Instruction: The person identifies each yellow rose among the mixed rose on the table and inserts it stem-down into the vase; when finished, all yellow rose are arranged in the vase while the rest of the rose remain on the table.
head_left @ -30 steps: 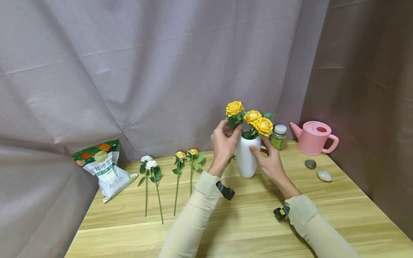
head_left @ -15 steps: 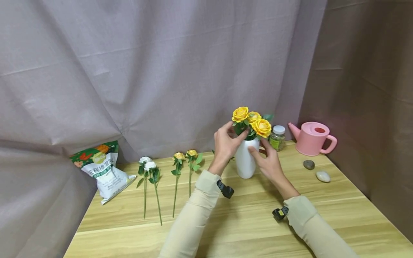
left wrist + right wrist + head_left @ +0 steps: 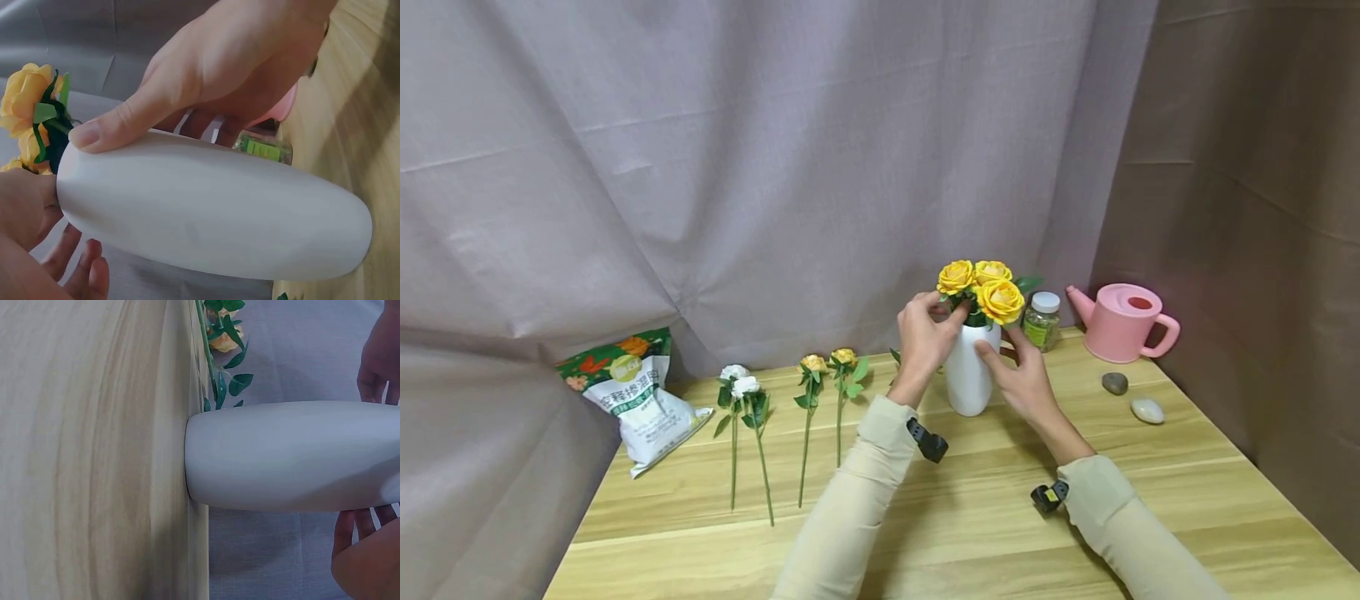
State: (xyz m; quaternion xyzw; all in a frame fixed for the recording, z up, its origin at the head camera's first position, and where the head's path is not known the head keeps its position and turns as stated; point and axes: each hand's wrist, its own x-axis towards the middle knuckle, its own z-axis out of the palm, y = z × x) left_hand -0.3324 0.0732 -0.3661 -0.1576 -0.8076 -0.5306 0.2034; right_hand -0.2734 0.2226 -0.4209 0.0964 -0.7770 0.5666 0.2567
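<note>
A white vase (image 3: 968, 379) stands upright on the table, with three yellow roses (image 3: 1001, 302) bunched above its mouth. My left hand (image 3: 927, 335) is at the rim and pinches the leftmost yellow rose (image 3: 956, 277) just below its bloom; the stem is hidden by leaves and vase. With thumb in front and fingers round the far side, my right hand (image 3: 1028, 379) grips the upper part of the vase. In the left wrist view the right thumb (image 3: 103, 132) presses near the rim. The right wrist view shows the vase base (image 3: 200, 459) resting on the tabletop.
To the left lie two white flowers (image 3: 745, 386) and two yellow ones (image 3: 812, 364), beside a bag (image 3: 643, 408). Behind the vase, green leaves show. Rightward stand a lidded jar (image 3: 1042, 323) and a pink watering can (image 3: 1122, 325), with a dark stone (image 3: 1115, 383) and a pale stone (image 3: 1147, 411).
The left hand has brought its yellow rose right and down, from above and left of the vase mouth to beside the other two blooms. The right hand keeps hold of the vase.
</note>
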